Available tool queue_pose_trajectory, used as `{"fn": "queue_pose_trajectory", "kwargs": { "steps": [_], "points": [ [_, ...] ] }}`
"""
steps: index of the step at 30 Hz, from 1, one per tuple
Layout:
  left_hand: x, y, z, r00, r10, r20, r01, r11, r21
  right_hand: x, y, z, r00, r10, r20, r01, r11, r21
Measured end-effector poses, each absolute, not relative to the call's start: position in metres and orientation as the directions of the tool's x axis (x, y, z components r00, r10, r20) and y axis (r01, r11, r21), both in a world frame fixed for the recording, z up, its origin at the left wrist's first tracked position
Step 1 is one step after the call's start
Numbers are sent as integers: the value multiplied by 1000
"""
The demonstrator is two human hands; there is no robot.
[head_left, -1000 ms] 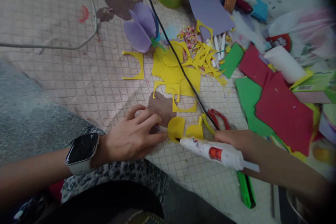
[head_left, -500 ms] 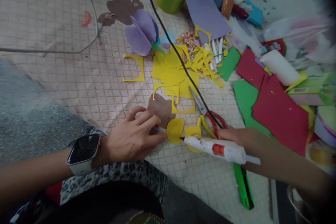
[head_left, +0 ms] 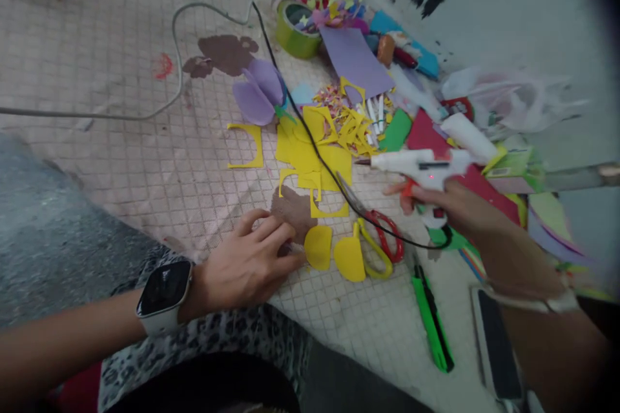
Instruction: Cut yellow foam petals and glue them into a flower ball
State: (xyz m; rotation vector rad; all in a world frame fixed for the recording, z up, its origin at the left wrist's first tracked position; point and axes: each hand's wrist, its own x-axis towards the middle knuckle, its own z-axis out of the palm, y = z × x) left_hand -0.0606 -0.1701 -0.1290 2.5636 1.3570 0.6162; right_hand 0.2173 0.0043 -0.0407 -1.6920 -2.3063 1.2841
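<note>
Right hand [head_left: 453,205] clamped on hot glue gun [head_left: 416,166], raised over the worktop; left hand [head_left: 249,255] open, fingers spread, resting on brown foam cutout [head_left: 289,211].

Open mat [head_left: 111,58] left of the yellow foam scraps [head_left: 303,155]; black cable [head_left: 334,179] and red scissors [head_left: 385,235] blocking rightward

You have a roll of green tape [head_left: 293,39] at top centre, a purple foam flower [head_left: 258,93] just left of centre, a grey cable [head_left: 92,114] curving across the upper left, and a green utility knife [head_left: 430,316] near a phone [head_left: 494,352] at lower right.
</note>
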Motion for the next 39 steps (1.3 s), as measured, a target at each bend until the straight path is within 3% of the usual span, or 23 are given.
{"fn": "queue_pose_trajectory", "kwargs": {
  "steps": [5,10,14,22,24,26,28,30,34,39],
  "points": [
    [-62,-171,-131,489,821,295,736,-569,365,220,35,-57,-208,940,-272,853,38,-520],
    [-64,-169,-132,501,820,278,710,-573,409,229,-36,-49,63,991,116,924,-14,-382],
    [-66,-166,-127,525,811,256,696,-583,418,201,-120,-60,-88,994,-60,931,61,-360],
    [-73,-152,-115,698,685,209,642,-728,241,169,-153,-94,2,999,41,920,14,-392],
    [-76,-145,-115,756,616,219,583,-787,201,170,-155,-92,44,998,39,890,-21,-455],
    [-78,-136,-116,811,537,231,509,-843,173,170,-160,-87,136,990,-29,792,-126,-598],
    [-80,-129,-116,851,470,235,441,-882,164,167,-163,-83,214,963,-162,595,-260,-760],
    [-82,-123,-118,870,430,240,397,-901,174,160,-162,-79,177,928,-329,413,-374,-830],
    [-83,-117,-121,860,436,267,376,-893,248,141,-152,-76,7,840,-543,396,-501,-769],
    [-84,-115,-123,840,477,258,380,-858,347,129,-139,-76,9,813,-583,516,-503,-693]
  ]
}}
